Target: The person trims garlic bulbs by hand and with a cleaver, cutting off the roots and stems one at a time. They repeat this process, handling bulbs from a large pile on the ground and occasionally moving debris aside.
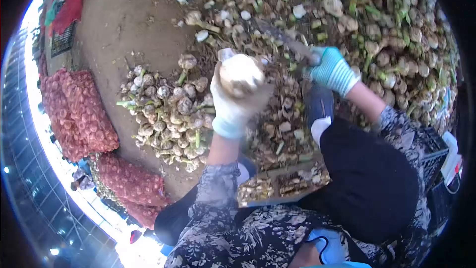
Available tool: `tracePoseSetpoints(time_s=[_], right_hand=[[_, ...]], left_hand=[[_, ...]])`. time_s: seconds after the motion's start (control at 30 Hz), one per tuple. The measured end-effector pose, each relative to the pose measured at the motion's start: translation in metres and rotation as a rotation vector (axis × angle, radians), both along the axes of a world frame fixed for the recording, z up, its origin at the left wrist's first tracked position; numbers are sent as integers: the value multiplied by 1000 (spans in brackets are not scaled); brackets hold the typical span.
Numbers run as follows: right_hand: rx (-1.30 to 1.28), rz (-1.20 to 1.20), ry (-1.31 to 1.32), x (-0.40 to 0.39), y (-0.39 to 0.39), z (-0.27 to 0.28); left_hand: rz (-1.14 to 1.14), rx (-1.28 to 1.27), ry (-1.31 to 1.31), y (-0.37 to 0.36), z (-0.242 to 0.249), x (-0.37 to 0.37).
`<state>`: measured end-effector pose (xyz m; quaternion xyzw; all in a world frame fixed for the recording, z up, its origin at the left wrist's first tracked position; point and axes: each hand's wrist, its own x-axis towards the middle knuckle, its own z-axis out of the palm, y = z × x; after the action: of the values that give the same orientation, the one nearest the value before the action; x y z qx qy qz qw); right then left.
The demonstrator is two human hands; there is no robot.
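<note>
My left hand [229, 106], in a whitish glove, is closed around a large pale garlic bulb [241, 72], both partly smeared by motion. To its right, my right hand [331, 71] wears a teal-and-white striped glove and grips a knife [285, 38] by its handle. The knife's dark blade points up and left, apart from the bulb, over cut stems and peelings. Beside my left hand lies a pile of trimmed garlic bulbs [171, 114] on the ground.
Garlic with stems [396, 54] is heaped along the right. Red mesh sacks full of garlic [78, 111] stand at the left. Cut stalks and skins [282, 124] litter the floor between my shoes. A dark crate [432, 151] is beside my right arm.
</note>
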<state>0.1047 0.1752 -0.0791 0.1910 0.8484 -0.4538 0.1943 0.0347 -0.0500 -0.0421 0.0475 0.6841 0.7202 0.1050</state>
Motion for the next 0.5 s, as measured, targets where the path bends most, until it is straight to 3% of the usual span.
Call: tracePoseSetpoints(time_s=[0.03,0.07,0.1,0.13,0.17,0.2,0.23,0.3,0.37,0.4,0.5], right_hand=[[-74,-33,88,-5,-9,9],[-218,-113,88,-9,-23,7],[-526,-289,167,-3,-37,4],[-734,-358,15,-2,-49,30],[-722,-270,320,3,-65,27],[-899,-280,89,6,-76,22],[-735,-250,348,3,-87,11],[-853,-352,84,-5,-96,-11],[-639,-328,135,-9,-98,-14],[-531,-311,160,-11,-98,-15],[-455,-136,-86,-9,-95,-30]], left_hand=[[139,494,-686,19,12,-16],[179,515,-671,32,20,-27],[222,523,-674,37,24,-33],[87,801,-887,26,12,-37],[266,848,-895,35,14,-43],[441,897,-895,45,17,-50],[620,940,-893,53,19,-56],[590,862,-865,52,11,-59],[568,693,-809,58,15,-51],[591,714,-821,56,16,-50],[643,1021,-1033,43,27,-46]])
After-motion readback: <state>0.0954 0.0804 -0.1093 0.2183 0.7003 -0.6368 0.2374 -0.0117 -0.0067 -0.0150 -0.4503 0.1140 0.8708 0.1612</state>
